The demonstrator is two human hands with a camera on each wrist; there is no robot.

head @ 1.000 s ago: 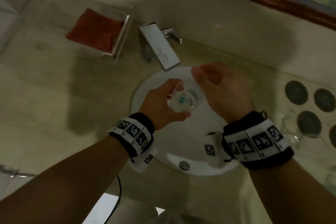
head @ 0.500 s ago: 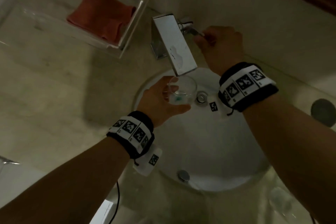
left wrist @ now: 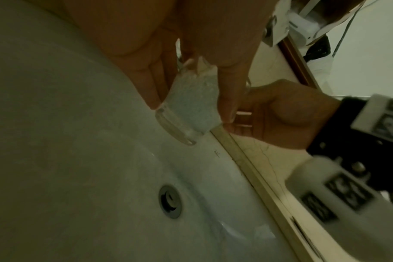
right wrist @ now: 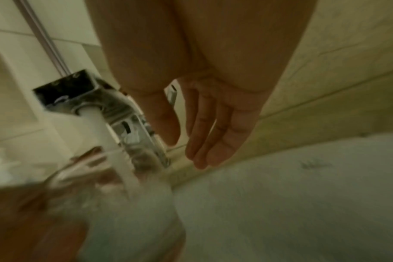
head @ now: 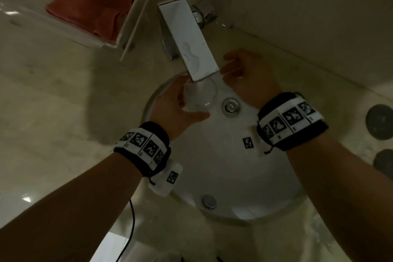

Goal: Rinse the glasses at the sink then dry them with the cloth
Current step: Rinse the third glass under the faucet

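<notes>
My left hand (head: pixel 176 104) grips a clear glass (head: pixel 200 97) under the spout of the flat chrome tap (head: pixel 189 38), over the white sink (head: pixel 244 176). Water runs from the spout (right wrist: pixel 94 122) into the glass (left wrist: pixel 191 104), which is full of foaming water. In the left wrist view my thumb and fingers (left wrist: pixel 229 85) curl round the glass sides. My right hand (head: pixel 244 72) hovers just right of the spout, beside the glass, with straight relaxed fingers (right wrist: pixel 211 141) and holds nothing. A red cloth (head: pixel 93 8) lies folded in a clear tray at the back left.
The clear tray (head: pixel 136 17) stands left of the tap on the beige marble counter (head: pixel 53 102). The tap lever (head: pixel 204 13) sits behind the spout. The drain (head: pixel 230 106) lies right of the glass. Dark round coasters (head: pixel 380 121) lie at the right edge.
My right hand left the tap lever and came down beside the spout. Water now runs into the glass, which my left hand has kept under the spout.
</notes>
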